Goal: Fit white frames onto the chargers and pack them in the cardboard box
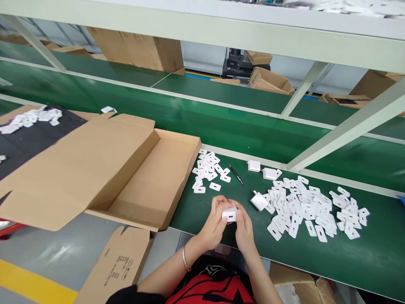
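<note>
My left hand [212, 223] and my right hand [243, 228] meet around a white charger [229, 213] above the front edge of the green table. The fingers of both are closed on it, and its end with a dark slot faces me. Three more white chargers lie beyond to the right: one [259, 201] near the large pile, two [253, 166] [269, 173] by the back rail. Flat white slotted plates form a small pile [207, 169] ahead and a large pile [300, 207] at the right. A black pen-like tool [236, 175] lies between the piles.
An open cardboard box [148, 169] with no contents showing stands at the left on the table. Further left, white pieces [34, 118] rest on a black surface. A slanted metal post [341, 131] rises behind the large pile. Another carton [300, 283] is below the table's front edge.
</note>
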Motion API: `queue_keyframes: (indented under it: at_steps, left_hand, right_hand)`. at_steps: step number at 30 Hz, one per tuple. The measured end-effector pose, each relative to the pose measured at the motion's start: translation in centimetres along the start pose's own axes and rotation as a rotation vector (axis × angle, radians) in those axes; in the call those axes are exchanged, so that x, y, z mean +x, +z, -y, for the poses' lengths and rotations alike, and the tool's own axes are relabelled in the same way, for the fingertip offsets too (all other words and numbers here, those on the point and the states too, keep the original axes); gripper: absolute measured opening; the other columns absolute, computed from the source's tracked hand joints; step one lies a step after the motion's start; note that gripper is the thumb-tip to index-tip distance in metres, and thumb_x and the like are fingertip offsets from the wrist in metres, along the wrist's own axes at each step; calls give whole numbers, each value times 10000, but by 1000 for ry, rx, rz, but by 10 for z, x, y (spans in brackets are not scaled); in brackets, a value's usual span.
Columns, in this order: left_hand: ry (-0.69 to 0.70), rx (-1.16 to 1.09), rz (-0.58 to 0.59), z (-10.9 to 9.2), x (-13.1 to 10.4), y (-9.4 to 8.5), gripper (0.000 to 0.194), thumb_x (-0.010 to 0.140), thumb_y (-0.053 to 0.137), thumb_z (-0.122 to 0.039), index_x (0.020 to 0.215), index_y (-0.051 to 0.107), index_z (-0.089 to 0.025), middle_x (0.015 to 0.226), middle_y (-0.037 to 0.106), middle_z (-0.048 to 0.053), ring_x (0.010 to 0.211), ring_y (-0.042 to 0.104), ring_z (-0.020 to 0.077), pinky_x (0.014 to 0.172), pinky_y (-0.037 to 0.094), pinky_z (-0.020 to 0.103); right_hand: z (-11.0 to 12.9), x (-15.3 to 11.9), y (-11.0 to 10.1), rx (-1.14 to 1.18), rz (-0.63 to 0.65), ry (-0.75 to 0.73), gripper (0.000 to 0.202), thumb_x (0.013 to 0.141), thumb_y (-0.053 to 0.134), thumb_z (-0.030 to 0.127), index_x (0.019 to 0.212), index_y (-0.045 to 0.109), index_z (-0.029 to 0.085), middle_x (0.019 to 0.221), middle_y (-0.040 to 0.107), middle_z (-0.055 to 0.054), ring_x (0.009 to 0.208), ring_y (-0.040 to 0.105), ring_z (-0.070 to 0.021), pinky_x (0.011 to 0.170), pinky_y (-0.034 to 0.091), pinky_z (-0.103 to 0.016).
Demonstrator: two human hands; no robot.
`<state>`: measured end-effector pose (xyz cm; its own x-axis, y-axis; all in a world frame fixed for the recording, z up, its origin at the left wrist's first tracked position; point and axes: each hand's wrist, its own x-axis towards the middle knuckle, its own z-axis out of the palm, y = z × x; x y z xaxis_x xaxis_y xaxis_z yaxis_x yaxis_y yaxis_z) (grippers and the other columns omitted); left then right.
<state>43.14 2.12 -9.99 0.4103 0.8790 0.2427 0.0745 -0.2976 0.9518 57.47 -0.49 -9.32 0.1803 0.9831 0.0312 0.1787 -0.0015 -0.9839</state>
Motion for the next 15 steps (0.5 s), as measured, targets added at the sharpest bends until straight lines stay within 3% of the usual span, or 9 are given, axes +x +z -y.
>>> queue_keyframes:
  at_steps: [2,6,11,15]
  left_hand:
    - [-43,26,53,9,-2,3,498,1118,238,-488,1419,526,-216,1289,518,145,1175,556,260,1012,533,456]
    - [-86,35,94,20,-6,4,469,1117,313,-462,1395,612,-229,1222,656,122,1086,611,248,971,537,417]
    - [-89,-23,21,25,-7,2,443,1100,401,-464,1260,718,-199,1054,669,101,962,616,225,861,544,365]
    - [-104,-48,11,25,-7,1,444,1100,406,-466,1255,719,-193,1114,694,119,1033,634,239,921,546,385]
  right_hand:
    - [-15,-2,-2,-25,-65,-12,480,1042,463,562,1210,721,193,1136,778,-127,1025,739,-258,821,627,-358]
    - [-34,-4,-8,-23,-56,-38,435,1014,519,534,1206,709,192,1117,787,-125,972,759,-250,852,629,-373]
    - [-32,-5,-10,-11,53,-20,402,1028,485,516,1207,679,212,1040,782,-93,867,747,-226,787,620,-339]
    - [-32,-5,-9,-36,91,-13,376,1019,511,497,1224,640,210,923,757,-52,788,714,-207,743,599,-320]
